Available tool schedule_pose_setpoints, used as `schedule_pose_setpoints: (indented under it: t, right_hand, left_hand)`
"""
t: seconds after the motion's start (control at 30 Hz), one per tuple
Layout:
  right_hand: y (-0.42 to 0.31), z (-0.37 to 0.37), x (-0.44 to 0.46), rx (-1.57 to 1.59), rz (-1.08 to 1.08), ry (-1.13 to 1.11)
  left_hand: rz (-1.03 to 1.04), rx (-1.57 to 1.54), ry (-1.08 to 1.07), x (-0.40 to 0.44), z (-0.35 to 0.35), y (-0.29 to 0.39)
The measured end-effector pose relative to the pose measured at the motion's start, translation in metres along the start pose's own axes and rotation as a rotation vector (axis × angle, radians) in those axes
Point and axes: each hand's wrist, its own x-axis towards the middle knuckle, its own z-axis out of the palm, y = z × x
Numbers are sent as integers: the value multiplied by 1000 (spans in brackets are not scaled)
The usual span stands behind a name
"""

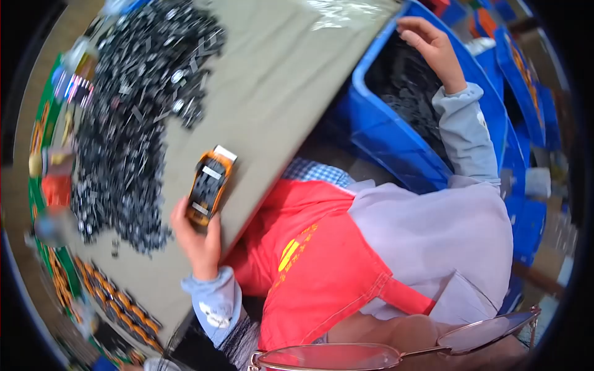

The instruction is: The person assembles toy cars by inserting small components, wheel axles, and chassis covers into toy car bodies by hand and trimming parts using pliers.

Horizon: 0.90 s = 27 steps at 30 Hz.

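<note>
My left hand (201, 242) grips one end of an orange-and-black toy car (211, 183) between thumb and fingers. The car lies on or just above the cloth-covered table (266, 74); a black face with pale rectangular patches points up, and a white piece shows at its far end. My right hand (431, 48) is raised at the blue bin (396, 137), over a mass of dark parts (405, 86) inside it. Its fingers are bent and the thumb lies close to the fingertips. Whatever may be between them is too small to make out.
A big heap of small black and silvery parts (145, 117) covers the table's left side. Several orange-and-black toy cars (117, 303) stand in rows at lower left. Clear plastic (340, 12) lies at the top edge. More blue bins (526, 229) line the right.
</note>
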Motion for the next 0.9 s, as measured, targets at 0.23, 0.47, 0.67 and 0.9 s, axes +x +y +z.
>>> schedule_pose_setpoints:
  t: [0.23, 0.47, 0.67, 0.9]
  right_hand:
    - [191, -25, -104, -613, 410, -130]
    - [249, 52, -97, -658, 547, -198]
    - [282, 104, -52, -602, 821, -41]
    - [284, 50, -54, -859, 411, 350]
  left_hand:
    - [-120, -53, -23, -2, -3, 0]
    - [-172, -81, -44, -6, -5, -4]
    - [-163, -52, -14, -6, -2, 1]
    - [-109, -6, 24, -7, 0, -7]
